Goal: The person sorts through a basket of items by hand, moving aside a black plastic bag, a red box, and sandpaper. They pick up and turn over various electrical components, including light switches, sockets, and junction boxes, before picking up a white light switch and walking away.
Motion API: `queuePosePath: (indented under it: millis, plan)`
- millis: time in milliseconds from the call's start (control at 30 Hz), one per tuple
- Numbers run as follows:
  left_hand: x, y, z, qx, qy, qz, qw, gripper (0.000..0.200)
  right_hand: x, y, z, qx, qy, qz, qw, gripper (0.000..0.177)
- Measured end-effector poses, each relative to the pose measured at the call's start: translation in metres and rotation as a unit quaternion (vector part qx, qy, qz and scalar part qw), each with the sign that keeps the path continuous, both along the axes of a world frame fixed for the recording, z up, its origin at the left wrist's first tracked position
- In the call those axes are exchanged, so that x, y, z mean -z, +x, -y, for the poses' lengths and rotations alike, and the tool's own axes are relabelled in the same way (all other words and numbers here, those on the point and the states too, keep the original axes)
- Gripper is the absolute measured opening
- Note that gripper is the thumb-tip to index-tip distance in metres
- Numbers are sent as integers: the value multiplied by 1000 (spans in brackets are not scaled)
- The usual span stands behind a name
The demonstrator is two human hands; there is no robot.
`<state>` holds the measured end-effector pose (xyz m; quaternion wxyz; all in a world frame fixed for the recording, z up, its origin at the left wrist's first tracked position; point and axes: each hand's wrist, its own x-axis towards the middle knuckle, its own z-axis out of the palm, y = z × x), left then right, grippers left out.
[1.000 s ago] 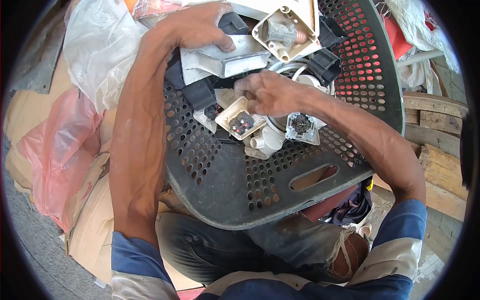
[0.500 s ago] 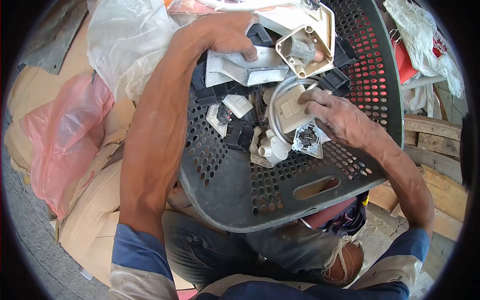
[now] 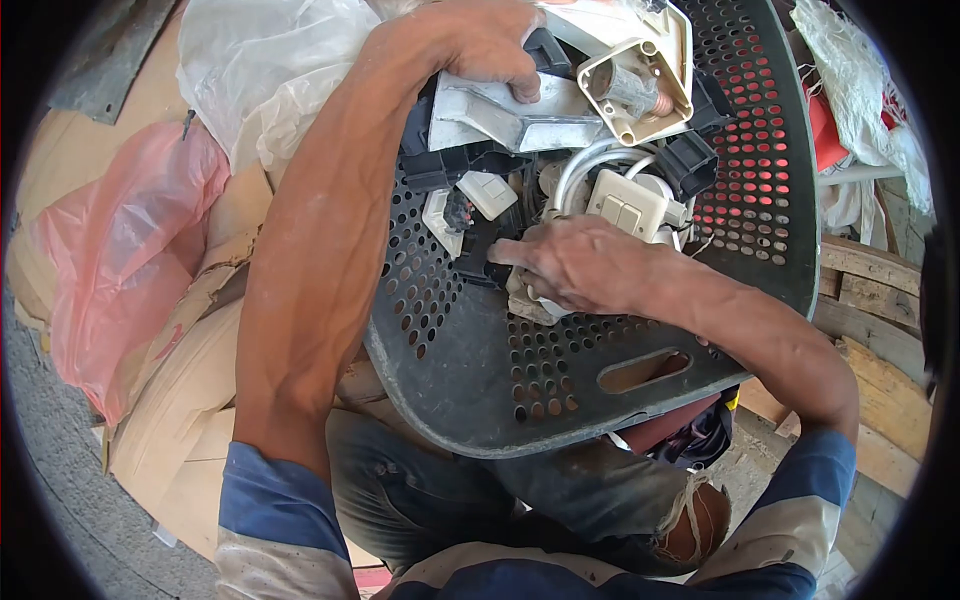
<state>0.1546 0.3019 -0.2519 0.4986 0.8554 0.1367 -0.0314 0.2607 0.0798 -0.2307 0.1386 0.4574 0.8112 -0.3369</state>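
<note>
Head view shows a big dark perforated tray [image 3: 470,400] lying across the person's lap, with cardboard [image 3: 190,400] and a pink plastic bag [image 3: 120,260] on the ground to its left. A heap of salvaged electrical parts sits at the tray's far end. The tray has no firm support that I can see, so a shift of the knees could tip it and slide the heap off.

The left hand [image 3: 480,40] is bent over the top of the grey housing [image 3: 510,115], fingers and thumb clamped on its edge. A cream junction box [image 3: 640,85] leans against that housing. If the housing is pulled up, the box will likely topple off the tray's far rim.

The right hand [image 3: 580,265] lies palm down in the middle of the heap, just below the double switch [image 3: 628,205] and the white cable loop [image 3: 580,165]. Its fingers curl over a whitish fitting [image 3: 522,300], and the forefinger reaches toward the black pieces beside a small white switch [image 3: 487,193]. I cannot tell whether the hand has closed on anything. The cable loops around several parts, so lifting one could drag its neighbours. The broken plastic edges and bare terminals could also nick bare fingers.
</note>
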Motion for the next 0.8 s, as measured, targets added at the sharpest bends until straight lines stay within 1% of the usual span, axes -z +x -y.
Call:
queuePosePath:
  millis: [33, 67, 100, 133, 167, 200, 233, 267, 300, 333, 400, 433, 500, 533, 567, 600, 667, 700, 733, 800]
  plan:
    - [1, 0, 0, -1, 21, 3, 1000, 59, 19, -4, 4, -26, 17, -12, 999, 41]
    - [1, -1, 0, -2, 44, 5, 999, 59, 36, -12, 0, -27, 16, -12, 999, 41]
    - [-1, -1, -1, -4, 45, 5, 999, 59, 55, -20, -8, 24, -103, 3, 994, 37]
    - [-3, -1, 0, -1, 51, -12, 999, 58, 73, -24, -10, 75, -222, 16, 972, 35]
    - [-4, -1, -1, 0, 59, -30, 998, 56, 96, -14, -2, 86, -140, -45, 985, 34]
    - [-6, -2, -1, -2, 57, -32, 998, 56, 101, -12, -3, 140, -151, -80, 975, 32]
    - [-8, -3, -1, -11, 63, -50, 997, 56, 106, -4, -5, 215, -180, -125, 952, 30]
    - [-9, -3, 0, -19, 69, -66, 995, 55, 103, 1, -10, 290, -212, -150, 921, 28]
    - [-8, -3, -1, -14, 72, -65, 995, 56, 92, 7, -17, 345, -221, -164, 897, 27]
    - [-6, -3, 0, -13, 69, -62, 996, 56, 49, 2, -39, 398, -255, -85, 877, 28]
    - [-7, -6, 1, -22, 66, -15, 997, 57, 17, 17, -52, 357, -164, -97, 914, 31]
    - [-9, -6, 0, -24, 67, -15, 997, 57, 12, 20, -55, 280, -113, -33, 953, 32]
    - [-14, -7, 2, -60, 95, -74, 991, 59, 1, 17, -53, 274, -99, -17, 957, 33]
    - [-15, -7, 2, -62, 94, -76, 991, 59, -2, 15, -51, 271, -86, -1, 959, 36]
    - [-16, -7, 1, -46, 86, -80, 992, 60, 3, 16, -45, 274, -23, -24, 961, 37]
    - [-16, -7, -1, -30, 77, -83, 993, 62, 5, 17, -42, 272, -24, -26, 962, 37]
    - [-15, -7, -2, -39, 68, -81, 994, 63, 6, 18, -38, 253, 87, -9, 963, 37]
    - [-14, -7, -3, -37, 70, -77, 994, 62, 12, 17, -34, 213, 169, -24, 962, 34]
    - [-14, -6, -3, -33, 73, -73, 994, 61, 14, 16, -32, 214, 168, -23, 962, 34]
    - [-14, -5, -1, -34, 76, -75, 994, 60, 17, 13, -30, 223, 121, 104, 962, 30]
